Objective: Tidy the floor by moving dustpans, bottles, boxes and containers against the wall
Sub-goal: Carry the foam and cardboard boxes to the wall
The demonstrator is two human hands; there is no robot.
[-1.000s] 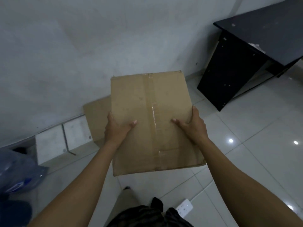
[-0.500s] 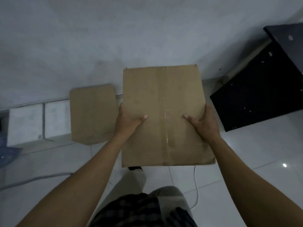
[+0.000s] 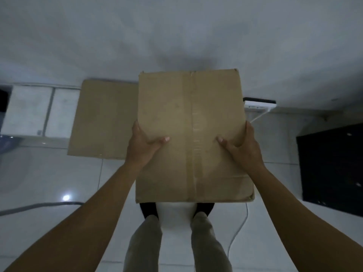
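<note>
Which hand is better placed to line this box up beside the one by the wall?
Probably left: the left hand holds the carried box on the side next to the box by the wall; the right hand holds the far side.

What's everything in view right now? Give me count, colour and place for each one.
held cardboard box: one, brown, taped seam, centre, carried above the feet near the wall
second cardboard box: one, brown, on the floor against the wall, left of the held one
white blocks: two, white, by the wall, far left
power strip: one, white, by the wall, right of the held box
cable: one, white, on the floor at right
hose: one, grey, on the floor at left
black furniture: one, black, right edge
legs: two, beige trousers, bottom centre
left hand: one, grips the held box's left side
right hand: one, grips its right side
</note>
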